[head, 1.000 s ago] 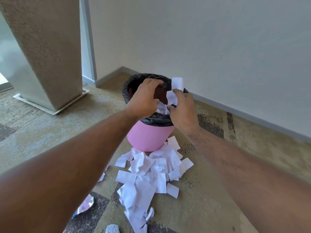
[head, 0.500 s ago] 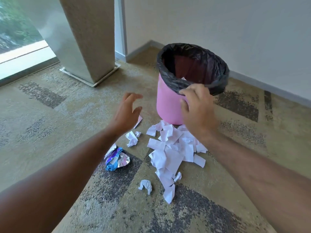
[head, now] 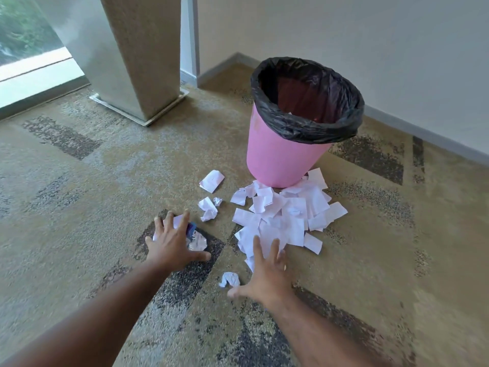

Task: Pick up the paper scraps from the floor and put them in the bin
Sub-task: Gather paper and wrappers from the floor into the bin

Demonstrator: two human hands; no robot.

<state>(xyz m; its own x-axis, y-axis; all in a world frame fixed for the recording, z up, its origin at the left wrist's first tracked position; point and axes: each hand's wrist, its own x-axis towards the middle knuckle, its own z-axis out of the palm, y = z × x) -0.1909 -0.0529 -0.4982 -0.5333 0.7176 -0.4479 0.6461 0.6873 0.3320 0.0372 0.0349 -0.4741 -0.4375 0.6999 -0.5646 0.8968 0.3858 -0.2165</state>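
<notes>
Head view: my left hand (head: 173, 243), fingers spread, lies over a foil wrapper (head: 197, 241). My right hand (head: 264, 276), fingers spread, covers the near edge of the scraps (head: 280, 215) (heaped touching the bin's (head: 275, 160) near side). One crumpled scrap (head: 229, 279) lies between my hands.

I'm looking down at tan carpet (head: 132, 165) with dark mottled patches. A textured pillar (head: 143, 54) rises on my left by a bright window (head: 29, 41). A cream wall (head: 370, 35) with grey skirting runs ahead.

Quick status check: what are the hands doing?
Left hand open over foil wrapper. Right hand open at paper pile. Bin upright, nothing blocking.
</notes>
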